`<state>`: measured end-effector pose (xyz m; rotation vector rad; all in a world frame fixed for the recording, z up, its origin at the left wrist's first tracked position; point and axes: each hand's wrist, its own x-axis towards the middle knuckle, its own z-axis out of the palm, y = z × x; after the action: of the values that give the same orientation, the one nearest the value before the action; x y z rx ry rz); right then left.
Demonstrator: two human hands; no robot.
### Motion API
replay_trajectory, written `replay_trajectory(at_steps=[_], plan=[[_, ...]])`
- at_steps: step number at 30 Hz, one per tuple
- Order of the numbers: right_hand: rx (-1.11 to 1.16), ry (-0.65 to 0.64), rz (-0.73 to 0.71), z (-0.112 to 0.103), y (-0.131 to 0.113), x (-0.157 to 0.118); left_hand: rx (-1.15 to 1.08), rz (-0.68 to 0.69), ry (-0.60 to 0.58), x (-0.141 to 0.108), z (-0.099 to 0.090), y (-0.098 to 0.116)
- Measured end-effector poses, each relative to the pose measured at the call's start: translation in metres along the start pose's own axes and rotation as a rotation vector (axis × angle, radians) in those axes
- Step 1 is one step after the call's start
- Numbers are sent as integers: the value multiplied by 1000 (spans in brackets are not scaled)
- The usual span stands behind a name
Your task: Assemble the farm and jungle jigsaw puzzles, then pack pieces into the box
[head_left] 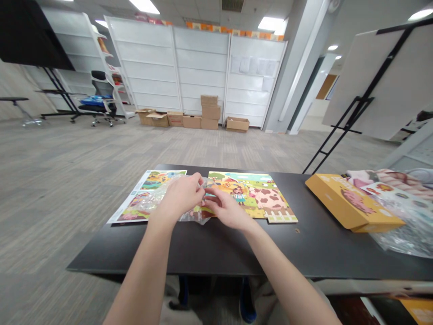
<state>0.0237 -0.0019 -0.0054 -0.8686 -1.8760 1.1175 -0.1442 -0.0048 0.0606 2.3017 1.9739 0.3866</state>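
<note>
Plastic wrap (192, 215) bunches between the hands, pinched at the fingertips. The left hand (181, 196) and right hand (228, 208) sit close together, their fingers almost meeting over it. From there the film spreads left across a printed sheet (162, 179), which shows through it. Just right of the hands, a farm jigsaw puzzle (270, 198) lies flat and uncovered, its pieces fitted together, a fence piece jutting at the near corner. All of this rests on a black table (203, 255). Farther right lie a yellow box (352, 203) and a loose plastic bag (409, 237). Well ahead of the hands, cardboard boxes (209, 113) stand along white shelving (199, 67).
</note>
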Motion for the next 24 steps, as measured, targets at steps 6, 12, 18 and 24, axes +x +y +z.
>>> replay_trajectory(at_steps=[6,12,18,24], plan=[[-124,97,-66,-24,11,-5,-27,7,-3,3,1,-1],[-455,195,87,-69,9,-14,-13,23,-55,2,4,4],[-815,66,312,-120,18,-38,-62,175,-55,2,17,31],[-978,-40,361,-127,29,-40,-35,440,-144,13,60,71]])
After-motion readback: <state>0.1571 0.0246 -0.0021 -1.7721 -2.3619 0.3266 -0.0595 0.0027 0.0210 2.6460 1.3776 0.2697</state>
